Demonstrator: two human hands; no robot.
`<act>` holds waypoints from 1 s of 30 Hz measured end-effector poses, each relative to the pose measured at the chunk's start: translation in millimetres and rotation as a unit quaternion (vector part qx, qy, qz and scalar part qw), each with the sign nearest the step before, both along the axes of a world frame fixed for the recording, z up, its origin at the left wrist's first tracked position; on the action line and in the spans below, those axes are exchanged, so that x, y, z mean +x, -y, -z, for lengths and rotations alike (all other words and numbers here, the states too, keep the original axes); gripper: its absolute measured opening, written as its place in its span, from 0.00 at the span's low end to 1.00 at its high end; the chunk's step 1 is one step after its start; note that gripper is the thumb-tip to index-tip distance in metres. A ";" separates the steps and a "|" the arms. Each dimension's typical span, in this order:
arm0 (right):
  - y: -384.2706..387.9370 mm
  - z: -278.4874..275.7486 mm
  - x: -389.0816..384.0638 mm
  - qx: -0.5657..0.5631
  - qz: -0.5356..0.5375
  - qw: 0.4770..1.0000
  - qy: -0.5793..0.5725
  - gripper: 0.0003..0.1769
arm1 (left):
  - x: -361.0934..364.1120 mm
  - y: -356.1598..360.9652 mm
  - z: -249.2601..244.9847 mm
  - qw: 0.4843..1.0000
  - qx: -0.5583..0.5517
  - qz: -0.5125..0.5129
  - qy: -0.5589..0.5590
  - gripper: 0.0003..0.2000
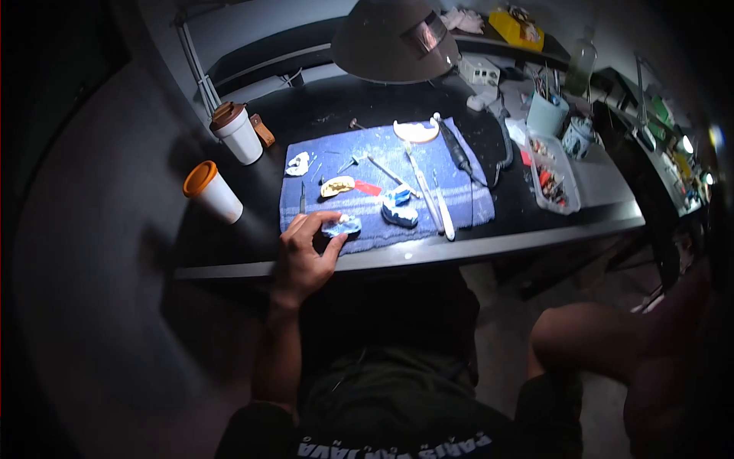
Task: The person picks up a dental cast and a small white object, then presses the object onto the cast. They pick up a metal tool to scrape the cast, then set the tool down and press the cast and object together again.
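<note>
My left hand (307, 249) is at the towel's front edge, with thumb and index finger closed around a small blue-and-white dental piece (342, 226). Just beyond it lies a yellowish dental cast (337, 186) beside a red strip (368, 188). To the right sits a blue-and-white dental cast (400, 211), close to two slim white-handled tools (430, 200). A thin dark knife-like tool (303, 197) lies left of the casts, below a white plaster piece (297, 163). My right hand does not show.
A blue towel (367, 141) covers the desk's middle. A lamp shade (394, 46) hangs over the back. Two lidded cups (222, 200) (238, 138) stand left. On the right are a dark handpiece (456, 149), a plastic box (566, 195) and a tool cup (547, 115).
</note>
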State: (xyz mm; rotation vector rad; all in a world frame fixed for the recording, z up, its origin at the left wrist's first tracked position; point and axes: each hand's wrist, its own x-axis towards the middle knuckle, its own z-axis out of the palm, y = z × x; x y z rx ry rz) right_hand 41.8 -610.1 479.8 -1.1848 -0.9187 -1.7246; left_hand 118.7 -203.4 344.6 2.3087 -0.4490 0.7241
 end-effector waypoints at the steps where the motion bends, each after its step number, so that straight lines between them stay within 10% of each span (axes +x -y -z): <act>1: -8.3 0.9 6.1 0.007 -0.004 1.000 -0.009 0.11 | 0.5 0.4 -1.3 1.000 0.001 0.003 -0.002 0.14; 11: -128.9 61.2 40.5 -0.009 -0.099 0.941 -0.323 0.09 | -6.0 -5.8 1.7 0.984 0.006 0.026 0.176 0.26; 20: -170.3 119.6 82.7 -0.163 -0.187 0.853 -0.460 0.12 | 14.8 -162.9 -2.4 0.918 -0.143 -0.369 0.024 0.53; 25: -188.0 137.1 102.0 -0.251 -0.163 0.861 -0.412 0.16 | 57.8 -227.0 4.5 0.949 -0.262 -0.153 -0.085 0.32; 30: -206.7 155.7 113.8 -0.280 -0.122 0.847 -0.435 0.19 | 107.3 -245.2 -2.9 0.953 -0.207 -0.184 -0.125 0.27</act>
